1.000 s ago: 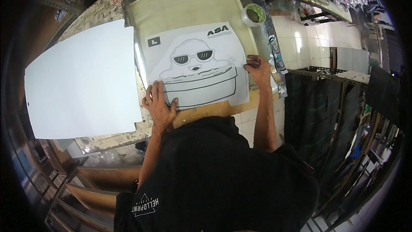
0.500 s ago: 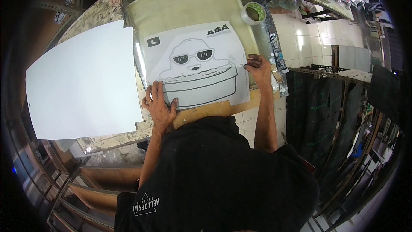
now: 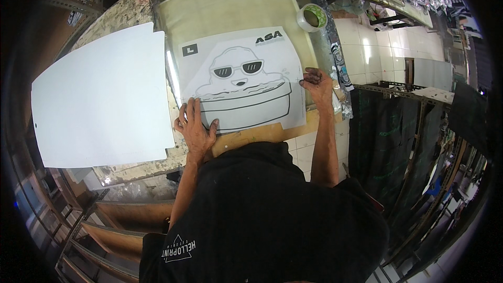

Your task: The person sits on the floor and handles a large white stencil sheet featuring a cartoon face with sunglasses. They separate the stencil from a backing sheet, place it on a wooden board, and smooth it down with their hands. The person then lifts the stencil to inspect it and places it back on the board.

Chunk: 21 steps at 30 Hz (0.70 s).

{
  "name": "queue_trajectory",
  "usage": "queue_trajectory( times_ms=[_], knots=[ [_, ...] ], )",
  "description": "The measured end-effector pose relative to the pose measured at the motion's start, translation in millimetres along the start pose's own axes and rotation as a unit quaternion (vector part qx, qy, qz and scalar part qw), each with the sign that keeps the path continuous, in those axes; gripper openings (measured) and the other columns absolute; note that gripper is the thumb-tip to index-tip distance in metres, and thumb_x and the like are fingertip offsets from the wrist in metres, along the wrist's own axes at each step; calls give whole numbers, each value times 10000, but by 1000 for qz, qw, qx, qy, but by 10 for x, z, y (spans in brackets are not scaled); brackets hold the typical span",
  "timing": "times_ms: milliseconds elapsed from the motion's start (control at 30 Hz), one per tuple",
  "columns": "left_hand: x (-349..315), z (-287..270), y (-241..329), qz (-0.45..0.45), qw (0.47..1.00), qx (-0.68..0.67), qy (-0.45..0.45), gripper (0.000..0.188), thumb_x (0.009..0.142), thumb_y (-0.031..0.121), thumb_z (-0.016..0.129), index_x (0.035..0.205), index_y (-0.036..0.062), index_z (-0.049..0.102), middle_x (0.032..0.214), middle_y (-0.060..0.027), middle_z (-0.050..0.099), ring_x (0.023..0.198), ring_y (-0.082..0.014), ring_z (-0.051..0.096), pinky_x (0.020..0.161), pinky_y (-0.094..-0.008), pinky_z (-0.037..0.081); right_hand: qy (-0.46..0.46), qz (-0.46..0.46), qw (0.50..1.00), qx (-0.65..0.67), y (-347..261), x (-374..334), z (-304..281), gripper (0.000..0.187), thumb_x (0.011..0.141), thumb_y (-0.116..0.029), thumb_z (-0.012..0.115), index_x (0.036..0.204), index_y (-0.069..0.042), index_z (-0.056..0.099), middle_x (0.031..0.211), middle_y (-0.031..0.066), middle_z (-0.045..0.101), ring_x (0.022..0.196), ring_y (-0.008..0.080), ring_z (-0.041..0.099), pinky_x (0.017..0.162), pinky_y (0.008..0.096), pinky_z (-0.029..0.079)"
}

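Observation:
A printed sheet (image 3: pixel 246 109) with a cartoon wearing sunglasses above a wide tub lies over a pale yellow framed screen (image 3: pixel 225 5). My left hand (image 3: pixel 197 131) rests on the sheet's lower left corner, its fingers spread and its thumb near the bottom edge. At the opposite side, my right hand (image 3: pixel 319 86) has thumb and fingers closed at the sheet's right edge; its other fingers are curled in. A roll of clear tape (image 3: pixel 302 20) with a green core sits on the screen's upper right side.
A large white board (image 3: pixel 99 97) lies left of the screen on the paint-stained table (image 3: pixel 139 172). Wooden boards (image 3: pixel 118 243) stand in a rack at the lower left. Black sheeting (image 3: pixel 382 141) hangs from a metal rack at right.
The whole table scene has shifted very slightly in the view. Both hands keep their places at the sheet's edges.

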<state>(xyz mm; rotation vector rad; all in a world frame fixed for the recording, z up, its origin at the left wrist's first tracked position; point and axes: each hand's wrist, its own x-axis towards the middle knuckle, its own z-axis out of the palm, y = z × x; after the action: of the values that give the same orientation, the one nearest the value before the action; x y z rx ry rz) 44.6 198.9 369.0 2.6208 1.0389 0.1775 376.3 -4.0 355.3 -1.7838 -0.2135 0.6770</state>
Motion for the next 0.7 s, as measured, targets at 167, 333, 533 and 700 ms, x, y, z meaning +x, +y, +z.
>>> queue_trajectory(
  times_ms=[167, 333, 533, 700],
  knots=[
    [2, -2, 3, -2, 1000, -5, 0, 750, 829, 475, 596, 1418, 59, 392, 1452, -145, 384, 1333, -347, 299, 1007, -582, 190, -6, 9, 1000, -2, -29, -1, 14, 444, 678, 108, 708, 1106, 52, 602, 897, 80, 640, 819, 139, 623, 748, 248, 551],
    [7, -38, 19, -3, 1000, -10, -1, 747, 816, 446, 605, 1413, 48, 396, 1451, -149, 385, 1332, -350, 299, 1007, -572, 189, 28, -37, 994, -101, -60, -19, 100, 411, 672, 93, 697, 1068, 55, 595, 859, 75, 640, 774, 136, 623, 699, 252, 538],
    [2, -20, 6, -3, 1000, -3, 1, 756, 810, 439, 616, 1412, 39, 393, 1449, -149, 386, 1326, -352, 302, 1008, -568, 186, 69, -57, 964, -250, -250, -91, 281, 391, 664, 26, 706, 1036, 39, 587, 801, 110, 665, 723, 201, 669, 681, 311, 533],
    [9, -38, 20, -6, 1000, -12, -1, 765, 792, 409, 647, 1413, 41, 393, 1447, -146, 388, 1325, -348, 300, 1003, -565, 190, 82, -89, 943, -309, -263, -134, 348, 381, 661, -6, 717, 1015, 26, 580, 863, 140, 638, 725, 269, 647, 681, 361, 523]
  ],
)
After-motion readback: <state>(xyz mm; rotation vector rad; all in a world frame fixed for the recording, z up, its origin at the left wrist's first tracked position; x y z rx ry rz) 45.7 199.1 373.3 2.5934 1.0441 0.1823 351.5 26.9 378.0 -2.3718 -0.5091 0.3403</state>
